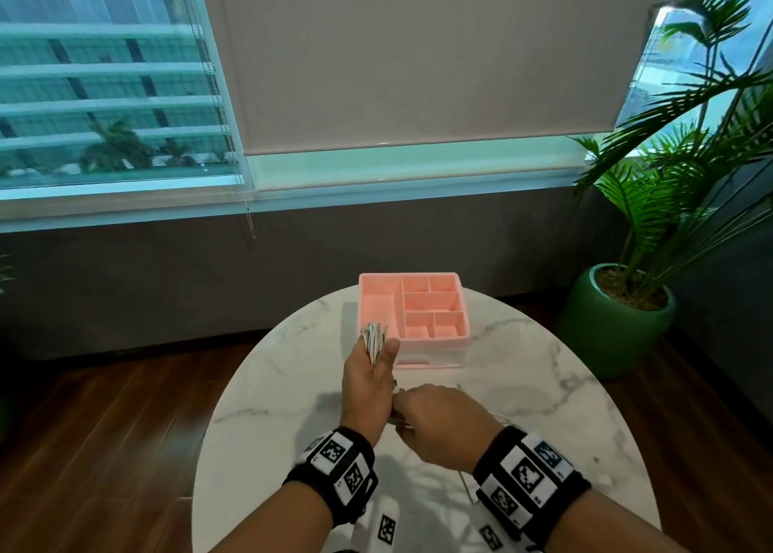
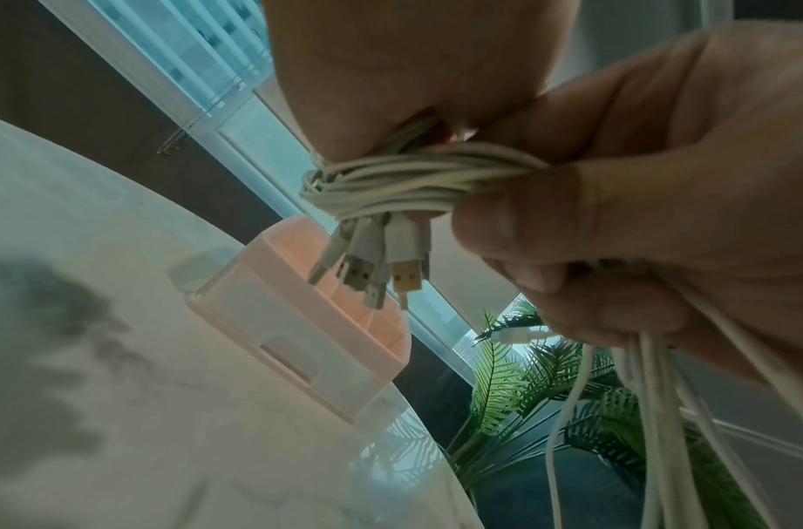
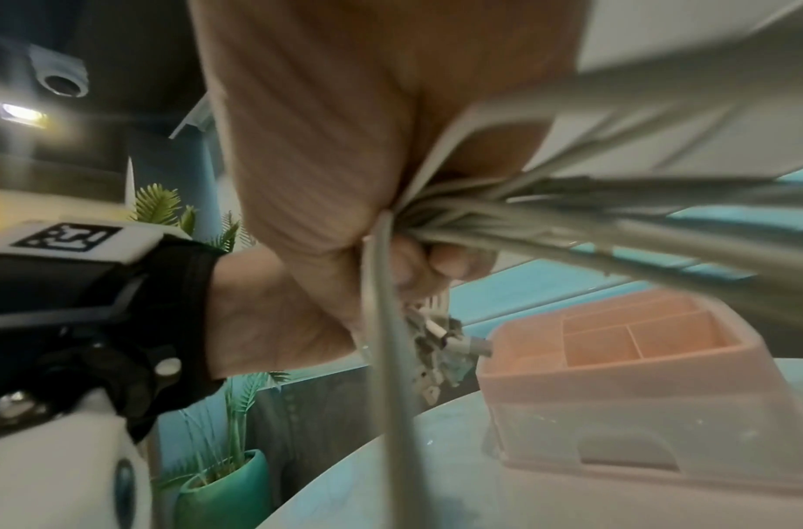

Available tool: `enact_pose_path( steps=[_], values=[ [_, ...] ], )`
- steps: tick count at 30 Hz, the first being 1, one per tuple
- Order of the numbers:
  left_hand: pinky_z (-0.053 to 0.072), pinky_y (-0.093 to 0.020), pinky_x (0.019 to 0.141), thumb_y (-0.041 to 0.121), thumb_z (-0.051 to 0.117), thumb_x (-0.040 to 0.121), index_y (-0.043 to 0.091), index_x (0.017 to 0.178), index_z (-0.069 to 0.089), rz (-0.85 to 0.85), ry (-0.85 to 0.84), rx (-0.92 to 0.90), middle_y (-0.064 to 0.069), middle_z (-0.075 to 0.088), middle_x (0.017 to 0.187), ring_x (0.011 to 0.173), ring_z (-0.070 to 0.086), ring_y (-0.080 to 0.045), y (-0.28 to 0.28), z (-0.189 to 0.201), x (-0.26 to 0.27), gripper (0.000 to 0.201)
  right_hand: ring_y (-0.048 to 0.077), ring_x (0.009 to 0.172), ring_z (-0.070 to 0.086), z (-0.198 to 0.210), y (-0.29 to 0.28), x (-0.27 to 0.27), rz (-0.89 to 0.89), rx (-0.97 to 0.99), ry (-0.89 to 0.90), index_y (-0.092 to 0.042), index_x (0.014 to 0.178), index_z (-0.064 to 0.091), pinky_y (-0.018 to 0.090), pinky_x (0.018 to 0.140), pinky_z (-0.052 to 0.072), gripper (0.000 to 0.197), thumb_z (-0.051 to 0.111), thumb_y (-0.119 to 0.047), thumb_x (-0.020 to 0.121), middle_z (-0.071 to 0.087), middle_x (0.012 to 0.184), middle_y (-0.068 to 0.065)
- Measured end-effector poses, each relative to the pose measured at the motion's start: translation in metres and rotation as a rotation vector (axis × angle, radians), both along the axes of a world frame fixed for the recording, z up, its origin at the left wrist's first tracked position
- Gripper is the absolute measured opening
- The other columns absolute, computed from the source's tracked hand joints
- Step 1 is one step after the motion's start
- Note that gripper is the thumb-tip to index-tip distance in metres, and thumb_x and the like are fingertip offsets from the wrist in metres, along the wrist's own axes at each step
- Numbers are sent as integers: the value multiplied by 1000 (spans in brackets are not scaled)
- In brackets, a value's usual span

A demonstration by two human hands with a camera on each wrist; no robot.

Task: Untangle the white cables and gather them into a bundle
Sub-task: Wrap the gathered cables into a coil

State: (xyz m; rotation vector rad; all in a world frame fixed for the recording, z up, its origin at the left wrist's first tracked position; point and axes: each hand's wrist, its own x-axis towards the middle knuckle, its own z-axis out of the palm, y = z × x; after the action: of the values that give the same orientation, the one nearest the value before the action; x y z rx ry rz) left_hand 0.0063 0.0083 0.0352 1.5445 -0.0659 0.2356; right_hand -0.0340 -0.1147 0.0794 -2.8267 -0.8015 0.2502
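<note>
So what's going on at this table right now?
A person stands over a round marble table, working on white cables. The left hand grips the gathered bundle, with USB plugs sticking out of it. The right hand holds loose strands beside it, apparently winding them around. A pink organizer sits behind the hands, its visible compartments empty.

White cables (image 2: 404, 182) in a wound bundle, USB plugs (image 2: 381, 275) dangling, loose strands (image 2: 653, 411) trailing.
</note>
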Motion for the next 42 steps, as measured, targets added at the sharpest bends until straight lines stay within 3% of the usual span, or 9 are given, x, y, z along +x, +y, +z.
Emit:
enact_pose_path(
  steps=[5, 8, 11, 15, 20, 25, 32, 37, 42],
  values=[
    [42, -32, 57, 70, 44, 95, 7, 85, 53, -219, 75, 154, 0, 48, 60, 56, 46, -17, 4, -8, 8, 64, 12, 82, 66, 9, -16, 13, 26, 135, 63, -28, 99, 71, 30, 74, 52, 12, 60, -27, 92, 74, 97, -6],
    [44, -32, 67, 52, 44, 104, 13, 75, 55, -356, 181, 152, 6, 54, 62, 61, 51, -13, 2, -9, 12, 51, 13, 81, 65, 16, -21, 18, 24, 192, 60, -28, 100, 67, 27, 71, 51, 11, 69, -29, 89, 73, 95, -5],
    [45, -37, 70, 31, 36, 103, 8, 77, 61, -479, 276, 199, -7, 58, 68, 67, 54, -20, 4, -5, 9, 43, 5, 65, 53, 20, -30, 26, -10, 218, 0, -36, 90, 39, 20, 59, 43, 42, 79, -44, 78, 60, 78, -12],
    [42, -25, 50, 64, 16, 104, 7, 76, 61, -606, 413, 108, -8, 51, 55, 45, 46, -17, 3, 15, -5, 78, 8, 68, 57, 22, -40, 38, -88, 295, 46, -35, 93, 35, 28, 63, 52, 57, 87, -42, 69, 61, 79, -11],
    [35, -24, 47, 80, 37, 91, 15, 72, 55, -748, 481, -38, -5, 42, 59, 42, 35, -13, 6, 14, -6, 70, 8, 71, 54, 20, -51, 49, -183, 350, 82, -31, 98, 49, 27, 64, 51, 53, 88, -42, 65, 58, 84, -8],
    [31, -25, 45, 40, 83, 78, 7, 92, 57, -812, 474, 28, -2, 36, 59, 45, 28, -13, 10, 11, -5, 44, 6, 92, 61, 4, -62, 54, -221, 483, 317, -32, 106, 64, 23, 83, 51, 33, 80, -27, 77, 63, 105, -15],
    [33, -23, 45, 37, 80, 85, 10, 89, 59, -844, 506, -150, 0, 29, 53, 39, 29, -9, 14, 12, -6, 34, 14, 80, 68, -4, -59, 49, -181, 736, 527, -18, 101, 75, 28, 75, 55, 25, 76, -34, 83, 74, 95, 11],
    [51, -28, 51, 31, 91, 71, 6, 86, 64, -818, 494, -225, -2, 43, 55, 42, 40, -9, 8, 6, -6, 40, 11, 62, 62, 2, -59, 56, -229, 698, 461, -18, 80, 76, 24, 61, 49, 19, 79, -37, 77, 70, 69, 1],
    [53, -30, 53, 9, 72, 91, 6, 92, 67, -822, 456, -87, 1, 49, 54, 42, 41, -9, 10, 11, -7, 6, -3, 62, 60, 5, -58, 56, -213, 660, 459, -23, 76, 75, 19, 62, 45, 15, 83, -35, 77, 67, 64, -14]
  ],
)
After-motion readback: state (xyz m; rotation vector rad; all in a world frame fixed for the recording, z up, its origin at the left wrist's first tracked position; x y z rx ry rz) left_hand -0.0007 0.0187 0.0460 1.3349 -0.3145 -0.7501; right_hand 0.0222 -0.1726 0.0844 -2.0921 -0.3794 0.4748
